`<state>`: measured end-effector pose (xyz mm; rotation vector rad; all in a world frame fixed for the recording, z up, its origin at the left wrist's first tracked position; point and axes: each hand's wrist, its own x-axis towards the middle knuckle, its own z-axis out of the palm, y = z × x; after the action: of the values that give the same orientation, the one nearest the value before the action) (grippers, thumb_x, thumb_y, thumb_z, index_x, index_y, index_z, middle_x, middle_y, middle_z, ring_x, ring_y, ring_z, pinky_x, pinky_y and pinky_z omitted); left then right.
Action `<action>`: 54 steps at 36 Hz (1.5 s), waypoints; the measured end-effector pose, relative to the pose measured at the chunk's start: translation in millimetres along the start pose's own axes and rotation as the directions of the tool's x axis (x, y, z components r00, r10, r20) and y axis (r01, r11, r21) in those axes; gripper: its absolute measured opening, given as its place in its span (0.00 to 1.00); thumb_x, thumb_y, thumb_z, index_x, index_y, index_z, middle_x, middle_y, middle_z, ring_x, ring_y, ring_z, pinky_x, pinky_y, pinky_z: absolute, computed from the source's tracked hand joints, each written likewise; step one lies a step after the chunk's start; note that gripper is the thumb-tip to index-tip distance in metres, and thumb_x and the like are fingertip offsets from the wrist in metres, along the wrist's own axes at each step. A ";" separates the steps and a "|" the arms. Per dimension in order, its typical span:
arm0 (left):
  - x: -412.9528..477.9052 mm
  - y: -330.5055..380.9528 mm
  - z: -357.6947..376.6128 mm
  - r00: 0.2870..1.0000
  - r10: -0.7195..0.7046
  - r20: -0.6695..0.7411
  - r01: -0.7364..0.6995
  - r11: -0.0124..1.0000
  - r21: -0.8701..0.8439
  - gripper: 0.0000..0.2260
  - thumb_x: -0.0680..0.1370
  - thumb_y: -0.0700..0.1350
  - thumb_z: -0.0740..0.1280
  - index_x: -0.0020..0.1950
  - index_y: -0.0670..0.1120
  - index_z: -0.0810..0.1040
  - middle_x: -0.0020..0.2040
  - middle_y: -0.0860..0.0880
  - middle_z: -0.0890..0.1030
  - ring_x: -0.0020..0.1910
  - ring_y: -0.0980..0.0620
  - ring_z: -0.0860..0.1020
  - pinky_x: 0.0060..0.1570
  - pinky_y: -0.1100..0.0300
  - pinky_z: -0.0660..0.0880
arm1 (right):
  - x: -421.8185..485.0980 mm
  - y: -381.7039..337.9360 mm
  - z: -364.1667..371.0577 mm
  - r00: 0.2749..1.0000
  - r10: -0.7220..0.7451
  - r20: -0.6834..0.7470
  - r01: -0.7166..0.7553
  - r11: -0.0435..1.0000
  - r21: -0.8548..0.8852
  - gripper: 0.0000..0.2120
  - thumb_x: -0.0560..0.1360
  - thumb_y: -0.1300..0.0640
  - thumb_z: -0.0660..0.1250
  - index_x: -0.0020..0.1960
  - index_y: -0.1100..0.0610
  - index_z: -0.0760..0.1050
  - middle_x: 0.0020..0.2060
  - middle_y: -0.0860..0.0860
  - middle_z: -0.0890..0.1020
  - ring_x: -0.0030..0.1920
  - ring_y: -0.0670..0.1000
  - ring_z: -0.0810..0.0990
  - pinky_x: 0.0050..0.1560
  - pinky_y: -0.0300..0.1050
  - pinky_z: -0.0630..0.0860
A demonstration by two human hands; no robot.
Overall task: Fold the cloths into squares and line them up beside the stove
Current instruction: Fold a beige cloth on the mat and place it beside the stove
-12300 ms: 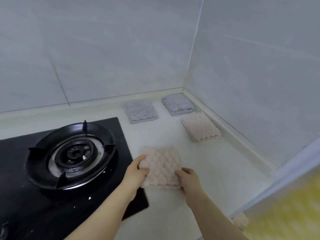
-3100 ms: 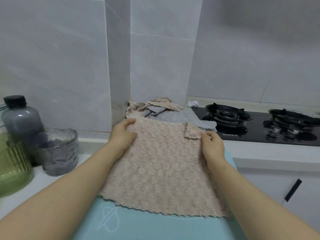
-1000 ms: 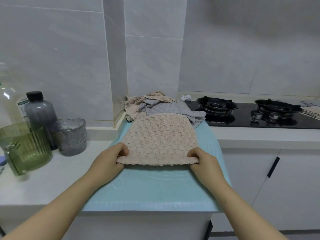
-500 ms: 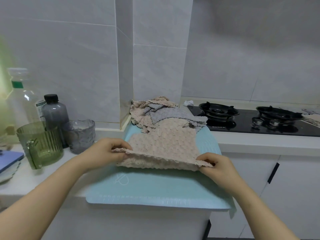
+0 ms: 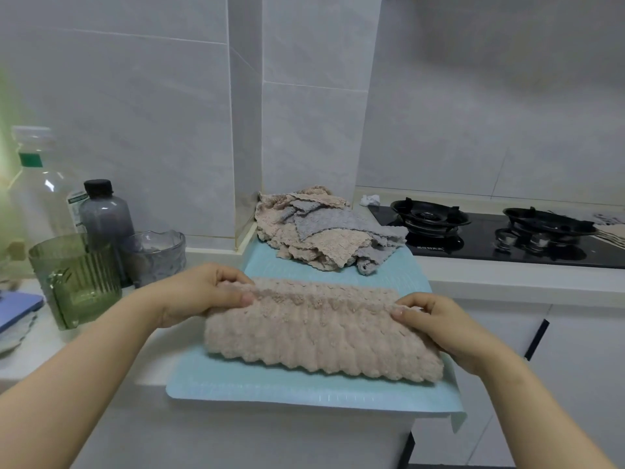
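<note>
A beige textured cloth [image 5: 321, 330] lies on the light blue mat [image 5: 304, 387] as a long folded strip. My left hand [image 5: 203, 292] pinches its upper left end. My right hand [image 5: 436, 319] pinches its upper right end. Behind it, in the corner by the wall, sits a loose pile of beige and grey cloths [image 5: 321, 231]. The black gas stove [image 5: 490, 235] with two burners is at the right. Beyond the stove, at the far right edge, folded cloths [image 5: 612, 228] are partly in view.
On the left counter stand a green ribbed glass jug [image 5: 76, 279], a clear glass cup [image 5: 154, 255], a dark bottle [image 5: 105, 214] and a clear plastic bottle [image 5: 37, 184]. A small white crumpled scrap [image 5: 370, 199] lies left of the stove. White cabinet doors hang below the counter.
Both hands have lifted the cloth's near edge and brought it over to the far edge, so the half-folded cloth is now a narrower strip. The view has tilted a little.
</note>
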<state>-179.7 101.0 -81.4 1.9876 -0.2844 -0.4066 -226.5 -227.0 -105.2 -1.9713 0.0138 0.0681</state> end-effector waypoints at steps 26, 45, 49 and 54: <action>102.7 -37.4 23.2 0.833 0.163 -0.529 0.179 0.825 0.536 0.09 0.78 0.46 0.61 0.53 0.51 0.79 0.53 0.49 0.80 0.53 0.47 0.76 0.45 0.58 0.72 | 89.4 23.0 25.1 0.869 -0.086 -0.487 -0.122 0.916 -0.381 0.03 0.74 0.53 0.66 0.41 0.50 0.75 0.40 0.48 0.78 0.45 0.51 0.74 0.39 0.43 0.67; 108.5 -44.7 25.3 0.838 0.178 -0.516 0.194 0.786 0.587 0.10 0.79 0.47 0.59 0.53 0.46 0.78 0.52 0.46 0.78 0.47 0.47 0.75 0.39 0.58 0.67 | 96.9 27.0 27.8 0.908 -0.023 -0.419 -0.226 0.814 -0.535 0.13 0.76 0.49 0.63 0.56 0.55 0.75 0.53 0.54 0.79 0.57 0.57 0.74 0.44 0.44 0.69; 104.1 -49.7 23.0 0.783 0.248 -0.570 0.063 0.881 0.469 0.06 0.78 0.46 0.62 0.49 0.46 0.78 0.51 0.44 0.77 0.52 0.46 0.72 0.45 0.58 0.64 | 93.6 23.7 23.9 0.922 -0.039 -0.385 -0.160 0.868 -0.470 0.05 0.75 0.49 0.65 0.45 0.49 0.72 0.46 0.50 0.79 0.52 0.55 0.75 0.41 0.44 0.67; 91.1 -40.2 23.2 0.748 0.285 -0.599 -0.107 0.943 0.316 0.02 0.77 0.43 0.64 0.48 0.47 0.75 0.42 0.51 0.75 0.42 0.53 0.70 0.37 0.59 0.62 | 94.5 14.7 22.5 0.941 -0.064 -0.333 -0.050 0.946 -0.322 0.12 0.75 0.52 0.66 0.39 0.50 0.63 0.33 0.50 0.75 0.33 0.50 0.71 0.30 0.42 0.63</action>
<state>-105.0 65.3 -141.4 2.1971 -0.1098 0.4846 -133.7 -209.9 -132.7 -2.2930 0.2353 -0.2953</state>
